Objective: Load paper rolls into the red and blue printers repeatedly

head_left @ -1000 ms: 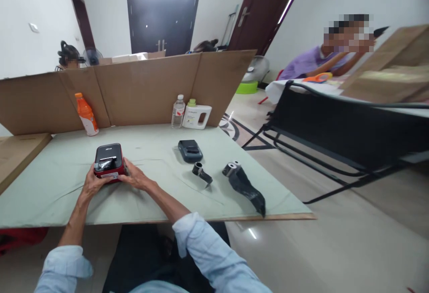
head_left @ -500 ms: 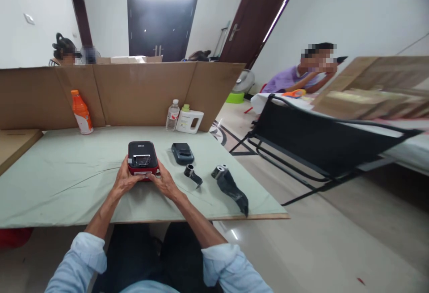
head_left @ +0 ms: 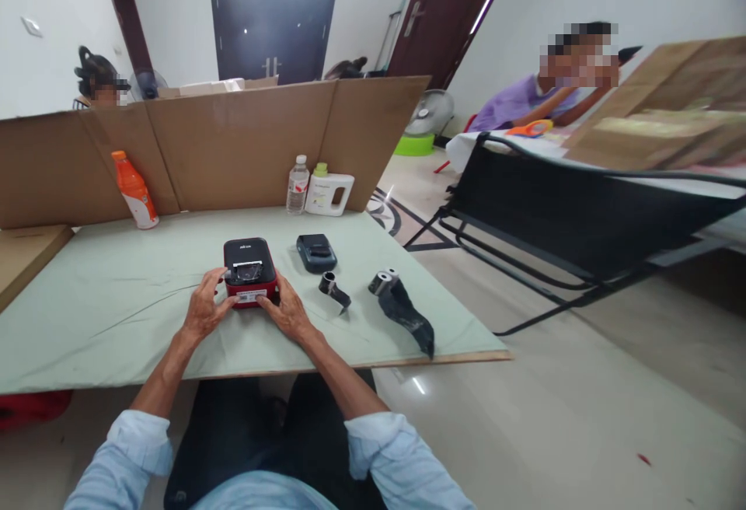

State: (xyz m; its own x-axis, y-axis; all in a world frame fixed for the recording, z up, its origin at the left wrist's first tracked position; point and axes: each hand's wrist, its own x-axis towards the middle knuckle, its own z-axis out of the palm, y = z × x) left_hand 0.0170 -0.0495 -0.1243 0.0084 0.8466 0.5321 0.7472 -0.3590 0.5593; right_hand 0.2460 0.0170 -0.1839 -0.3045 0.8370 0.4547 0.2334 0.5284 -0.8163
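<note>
A small black-and-red printer point(head_left: 249, 253) lies on the green-covered table in front of me, with a white label on its red front and a dark window in its top. My left hand point(head_left: 203, 308) is at its left front corner, fingertips against the side edge and thumb by the front. Along the right side my right hand point(head_left: 287, 309) grips it, thumb on the front face. To the right sits a smaller dark portable printer point(head_left: 316, 253). Nearby lie a short roll of black ribbon point(head_left: 335, 292) and larger rolls with a long black ribbon tail point(head_left: 408, 317).
A cardboard screen point(head_left: 245, 141) borders the far side. Before it stand an orange bottle point(head_left: 135, 190), a clear bottle point(head_left: 297, 185) and a white jug point(head_left: 327, 191). A cardboard box point(head_left: 29, 257) lies left. Right are a black folding cot point(head_left: 548, 211) and a seated person point(head_left: 518, 102).
My left hand has shifted slightly left and loosened at the printer's corner, its fingers now nearer the top edge. My right hand stays on the right side. The view has tilted down.
</note>
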